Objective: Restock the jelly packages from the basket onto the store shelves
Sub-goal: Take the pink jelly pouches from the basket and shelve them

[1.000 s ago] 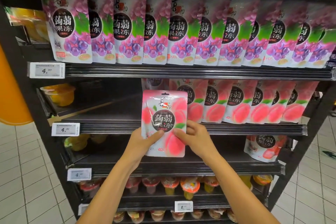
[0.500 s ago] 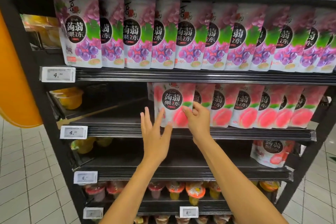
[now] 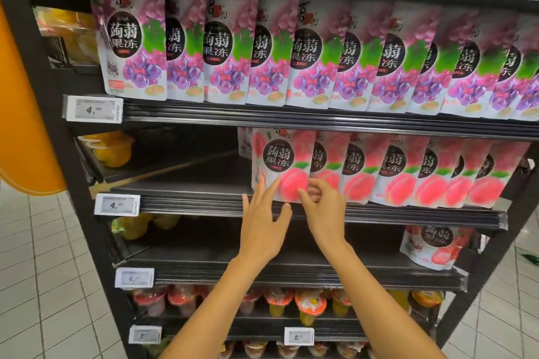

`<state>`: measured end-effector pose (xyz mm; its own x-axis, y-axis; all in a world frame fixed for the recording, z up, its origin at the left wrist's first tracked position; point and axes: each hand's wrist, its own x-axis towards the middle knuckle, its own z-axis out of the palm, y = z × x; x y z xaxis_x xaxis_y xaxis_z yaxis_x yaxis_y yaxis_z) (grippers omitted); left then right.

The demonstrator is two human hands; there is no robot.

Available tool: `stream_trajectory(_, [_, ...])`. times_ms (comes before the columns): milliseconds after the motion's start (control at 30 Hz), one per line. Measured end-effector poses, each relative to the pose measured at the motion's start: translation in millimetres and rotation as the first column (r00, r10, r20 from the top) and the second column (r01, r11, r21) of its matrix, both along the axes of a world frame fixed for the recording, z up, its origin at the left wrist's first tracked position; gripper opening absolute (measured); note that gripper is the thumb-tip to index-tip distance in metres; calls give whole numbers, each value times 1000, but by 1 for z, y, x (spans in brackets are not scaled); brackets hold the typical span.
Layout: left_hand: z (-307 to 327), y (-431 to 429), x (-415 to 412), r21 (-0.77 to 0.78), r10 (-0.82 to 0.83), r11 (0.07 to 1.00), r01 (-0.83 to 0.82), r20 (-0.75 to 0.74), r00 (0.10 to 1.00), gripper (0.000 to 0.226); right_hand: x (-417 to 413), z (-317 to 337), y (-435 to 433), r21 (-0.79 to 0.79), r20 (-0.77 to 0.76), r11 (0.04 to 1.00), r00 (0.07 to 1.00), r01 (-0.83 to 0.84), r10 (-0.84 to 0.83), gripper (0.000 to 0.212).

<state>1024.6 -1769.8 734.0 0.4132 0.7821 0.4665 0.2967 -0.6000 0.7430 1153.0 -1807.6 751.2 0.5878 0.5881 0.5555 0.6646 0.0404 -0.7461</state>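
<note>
**Seating the pouch.** The peach jelly package (image 3: 280, 166) stands upright at the left end of the peach row (image 3: 408, 175) on the middle shelf (image 3: 186, 201), overlapping its neighbour. Left hand (image 3: 264, 224): grip spread, fingertips on the package's lower left. Right hand (image 3: 323, 207): fingers curled at the lower right corner; whether they pinch it cannot be told. Good practice is probably to square the base behind the shelf lip, keep the label facing forward, and release gently so the pouch does not tip leftward.
</note>
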Motion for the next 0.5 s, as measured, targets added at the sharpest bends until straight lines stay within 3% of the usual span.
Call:
stream_trajectory(200, [6,1,3,-17,-9,1000,8,-24,1000,53,-3,-2,2,-91,114,971,971,220,-210,23])
stream_trajectory(500, [10,1,1,-52,6,999,-10,-66,998,49,-1,-8,1,-100,90,962,966,252,-244,25])
